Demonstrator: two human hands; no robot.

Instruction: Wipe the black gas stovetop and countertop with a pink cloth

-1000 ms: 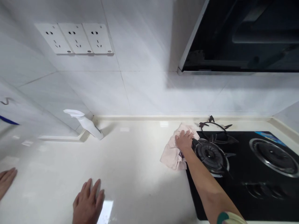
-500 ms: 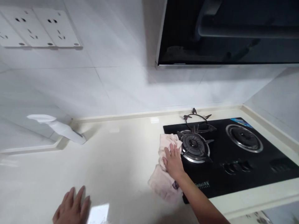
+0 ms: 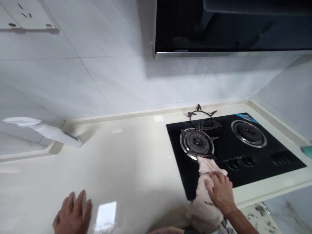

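A pale pink cloth (image 3: 206,191) is bunched under my right hand (image 3: 221,191) at the front left of the black gas stove (image 3: 243,177). Its upper end lies on the stove glass just below the left burner (image 3: 197,141), and its lower end hangs toward the counter's front edge. My right fingers are curled over the cloth and press it down. Far to the left, my left hand (image 3: 73,213) rests flat on the cream countertop (image 3: 122,175) with fingers spread, holding nothing.
A loose pan-support ring (image 3: 201,112) leans behind the left burner. The right burner (image 3: 248,133) has no support on it. A white curved device (image 3: 48,131) leans in the left corner. The dark range hood (image 3: 234,29) hangs overhead. A green item (image 3: 307,151) shows at the right edge.
My right hand has moved the cloth from the stove's left edge, beside the burner, to the stove's front. The view has shifted slightly; my left hand stays on the counter.
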